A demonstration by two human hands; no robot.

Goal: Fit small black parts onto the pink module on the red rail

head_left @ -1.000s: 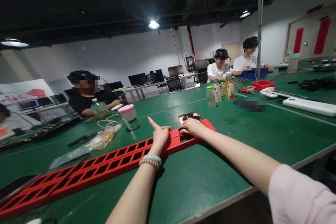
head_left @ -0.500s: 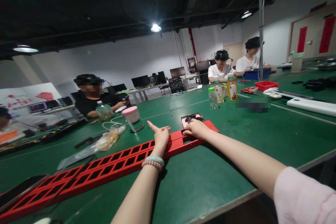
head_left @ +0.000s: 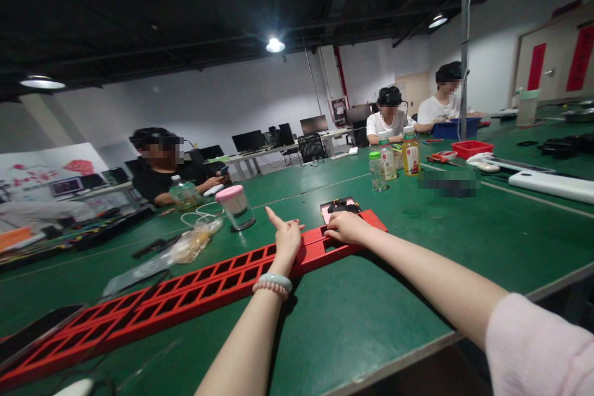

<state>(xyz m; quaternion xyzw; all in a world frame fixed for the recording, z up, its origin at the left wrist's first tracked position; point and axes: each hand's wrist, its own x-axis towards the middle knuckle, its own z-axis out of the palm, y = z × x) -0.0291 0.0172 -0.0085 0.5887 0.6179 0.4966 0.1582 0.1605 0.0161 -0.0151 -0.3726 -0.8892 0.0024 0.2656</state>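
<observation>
A long red slotted rack [head_left: 199, 291] with two rows of openings lies diagonally across the green table. Over its near-right part rests my left hand [head_left: 288, 240], index finger and thumb stretched out, holding nothing I can see. My right hand [head_left: 346, 227] is at the rack's right end, its fingers bent down together by an opening. What those fingertips pinch, if anything, is hidden. Just behind the right hand is a small shallow box [head_left: 325, 213] with black pieces [head_left: 342, 205] in it.
A pink-lidded clear jar [head_left: 236, 210] and a plastic bag [head_left: 188, 247] are behind the rack. A phone-like dark slab [head_left: 41, 328] overlaps its left end. Drink bottles [head_left: 411, 154], a red tray [head_left: 472, 148] and pliers [head_left: 443, 158] stand farther right. Three people sit across the table.
The view has shifted slightly. My left index finger points a little more upward; my right hand stays at the rack's end. A person at the far left edge has gone out of view.
</observation>
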